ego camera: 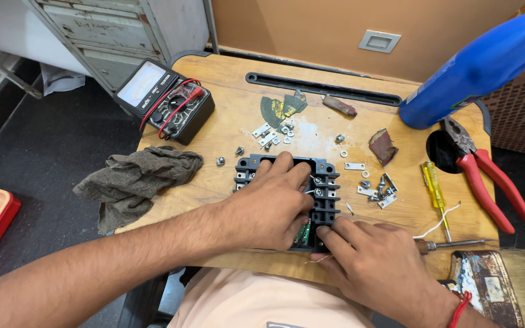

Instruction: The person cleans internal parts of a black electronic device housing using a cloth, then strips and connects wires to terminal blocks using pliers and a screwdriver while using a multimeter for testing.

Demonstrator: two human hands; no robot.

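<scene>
Wooden tabletop [226, 115], small, with a long dark groove along its far edge. Blue bottle [478, 64] lies tilted over the far right corner. Grey rag [135, 179] crumpled at the left edge. Analog multimeter [164, 100], black case, red leads coiled on top, sits at the far left corner. Black terminal block [323, 182] rests at the middle of the tabletop toward the near edge, rows of screw heads showing on its right side. Left hand [268, 203] lies flat over the block, fingers spread and pressing on its top, tips reaching the far rim. Right hand [369, 258] at the block's near right corner, fingers pinched together on a thin wire end at the block's edge; what exactly they clamp is hidden. Red-handled pliers [484, 176] lie near the right edge, just below the bottle. Yellow tester screwdriver [435, 191] lies left of the pliers; a second, wooden-handled screwdriver [451, 245] lies across near the right wrist. 2 scraps of brown sandpaper [384, 146] beyond the block. Loose screws and small metal plates [378, 188] scattered right of the block, more of them toward the far edge.
</scene>
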